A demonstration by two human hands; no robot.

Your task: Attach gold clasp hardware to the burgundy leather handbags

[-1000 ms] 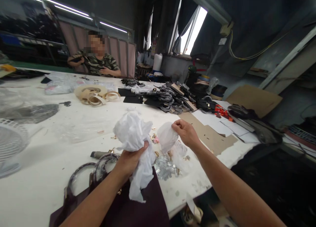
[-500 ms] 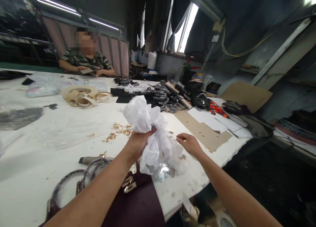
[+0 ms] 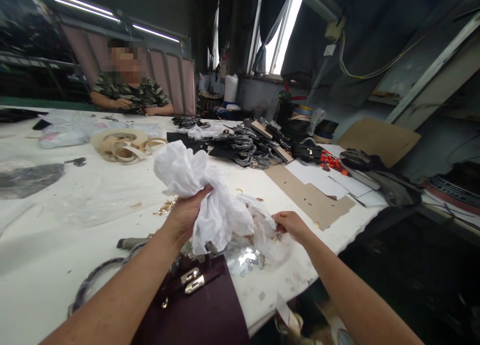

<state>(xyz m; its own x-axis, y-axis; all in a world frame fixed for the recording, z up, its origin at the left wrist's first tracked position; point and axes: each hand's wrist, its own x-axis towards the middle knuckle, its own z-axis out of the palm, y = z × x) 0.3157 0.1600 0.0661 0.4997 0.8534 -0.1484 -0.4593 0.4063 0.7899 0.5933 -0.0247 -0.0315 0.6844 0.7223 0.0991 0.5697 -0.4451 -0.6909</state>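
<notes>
My left hand (image 3: 189,212) is closed around a bunch of crumpled white tissue paper (image 3: 215,217), lifted over the table. My right hand (image 3: 290,225) pinches the edge of a thin, see-through plastic bag (image 3: 277,242) to the right of the paper; its fingertips are partly hidden. Beneath the paper lie small shiny metal plates (image 3: 245,260). Nearer to me is a dark maroon leather piece (image 3: 210,310) with gold-coloured clasps (image 3: 195,284) on it. Behind my left wrist, small gold fittings (image 3: 164,206) are scattered on the white table (image 3: 123,195). My left forearm covers part of a wrapped round handle (image 3: 93,282).
Rolls of beige tape (image 3: 127,147) lie at the far left, near plastic bags (image 3: 62,135). A heap of black wrapped parts (image 3: 247,145) fills the back middle. Brown cardboard (image 3: 318,205) and white sheets (image 3: 318,177) lie at right. Across the table sits a person (image 3: 131,95).
My left hand has moved left with the tissue paper, uncovering more of the clasps. My right hand has come down onto the plastic's edge. The person opposite has shifted their hands.
</notes>
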